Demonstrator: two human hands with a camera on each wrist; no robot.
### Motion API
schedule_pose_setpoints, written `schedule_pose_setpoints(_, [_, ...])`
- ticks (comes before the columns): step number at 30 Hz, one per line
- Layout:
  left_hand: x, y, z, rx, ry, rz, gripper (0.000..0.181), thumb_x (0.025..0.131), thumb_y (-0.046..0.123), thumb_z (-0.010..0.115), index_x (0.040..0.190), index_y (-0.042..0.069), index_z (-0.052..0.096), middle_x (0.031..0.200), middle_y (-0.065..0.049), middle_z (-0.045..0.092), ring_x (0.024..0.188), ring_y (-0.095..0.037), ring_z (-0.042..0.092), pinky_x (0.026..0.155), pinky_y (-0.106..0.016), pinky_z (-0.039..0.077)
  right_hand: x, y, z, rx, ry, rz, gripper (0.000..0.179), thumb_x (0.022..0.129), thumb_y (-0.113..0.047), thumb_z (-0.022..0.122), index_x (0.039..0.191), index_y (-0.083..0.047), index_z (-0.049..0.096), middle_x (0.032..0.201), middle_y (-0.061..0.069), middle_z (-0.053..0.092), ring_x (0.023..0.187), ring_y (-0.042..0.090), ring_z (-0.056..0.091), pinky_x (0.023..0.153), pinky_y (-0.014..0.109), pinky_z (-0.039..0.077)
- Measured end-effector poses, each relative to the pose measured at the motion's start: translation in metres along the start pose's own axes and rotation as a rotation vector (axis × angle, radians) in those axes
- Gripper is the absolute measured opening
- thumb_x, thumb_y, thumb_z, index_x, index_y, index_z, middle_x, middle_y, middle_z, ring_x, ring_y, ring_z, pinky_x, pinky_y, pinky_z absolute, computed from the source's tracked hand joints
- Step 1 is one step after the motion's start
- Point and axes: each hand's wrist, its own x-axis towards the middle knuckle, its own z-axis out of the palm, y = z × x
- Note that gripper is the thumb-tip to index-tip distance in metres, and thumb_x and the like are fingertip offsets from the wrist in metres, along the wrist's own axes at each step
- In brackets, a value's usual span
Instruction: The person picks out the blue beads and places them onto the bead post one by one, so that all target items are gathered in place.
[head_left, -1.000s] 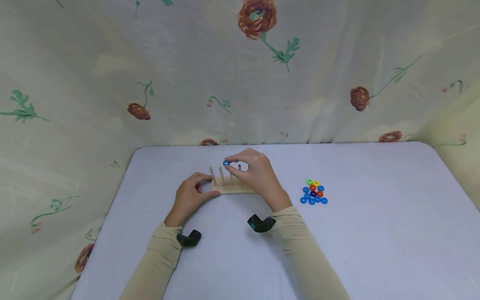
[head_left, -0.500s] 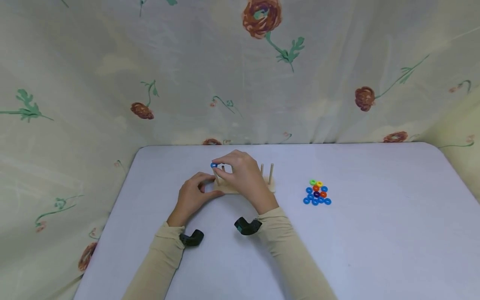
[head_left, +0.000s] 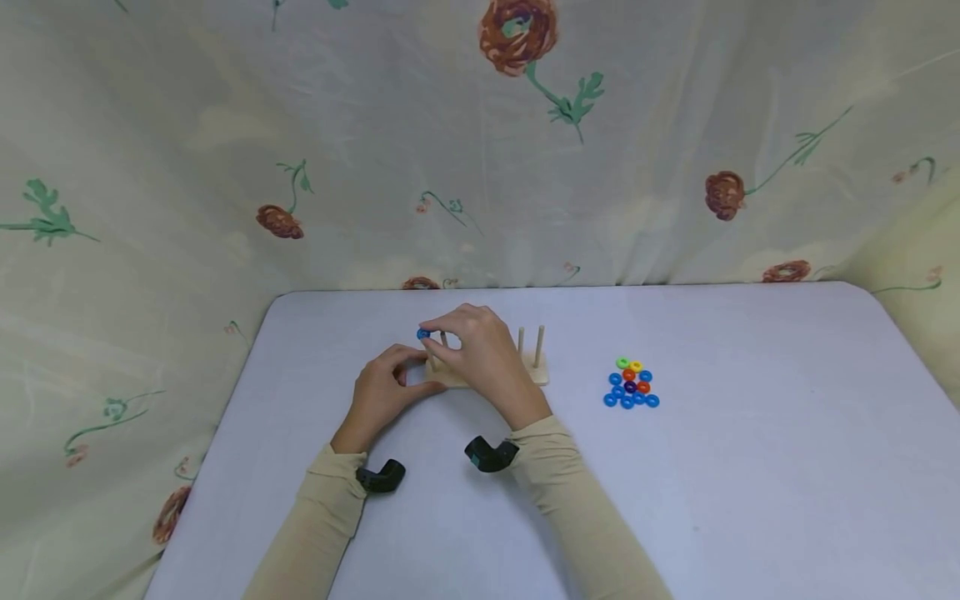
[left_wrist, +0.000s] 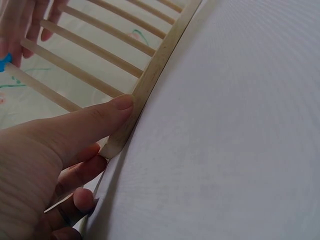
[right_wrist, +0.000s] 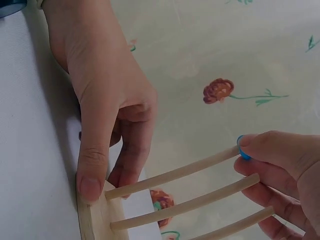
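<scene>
A pale wooden peg stand (head_left: 457, 382) with several upright pegs sits on the table, partly hidden behind the right hand. My left hand (head_left: 381, 396) grips the left end of its base, the thumb (left_wrist: 122, 102) lying along the front edge. Between thumb and fingertips my right hand (head_left: 487, 358) pinches a small blue ring (head_left: 423, 333) at the top of the leftmost peg (right_wrist: 175, 172). In the right wrist view the ring (right_wrist: 243, 148) is at that peg's tip; its hole is hidden by the fingers.
To the right of the stand lies a loose cluster of small rings (head_left: 627, 402), mostly blue, with orange, green, yellow and purple ones. A white cloth covers the table (head_left: 750, 450). A flowered curtain (head_left: 630, 208) hangs behind its back edge.
My right hand has carried the blue ring leftward across the stand to the leftmost peg, then slightly lower, and the ring has tilted. The left hand keeps its grip on the base.
</scene>
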Motion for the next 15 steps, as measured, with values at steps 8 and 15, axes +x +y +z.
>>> schedule_pose_setpoints(8, [-0.0009, -0.0005, 0.0003, -0.002, -0.007, -0.005, 0.051, 0.078, 0.037, 0.092, 0.122, 0.017, 0.074, 0.082, -0.004, 0.055, 0.069, -0.015, 0.045, 0.061, -0.027, 0.034, 0.0002, 0.0009, -0.0003, 0.026, 0.006, -0.023, 0.032, 0.087, -0.029, 0.085, 0.114, -0.013, 0.079, 0.111, 0.001, 0.079, 0.109, 0.019, 0.071, 0.1, 0.038, 0.054])
schedule_pose_setpoints(15, [-0.0013, 0.0, -0.0002, -0.004, -0.008, -0.01, 0.052, 0.078, 0.039, 0.091, 0.122, 0.019, 0.074, 0.084, -0.003, 0.056, 0.069, -0.015, 0.045, 0.061, -0.027, 0.035, -0.0002, 0.0007, -0.0025, 0.026, 0.012, -0.021, 0.031, 0.088, -0.029, 0.084, 0.114, -0.012, 0.08, 0.11, 0.001, 0.079, 0.11, 0.02, 0.071, 0.099, 0.039, 0.054])
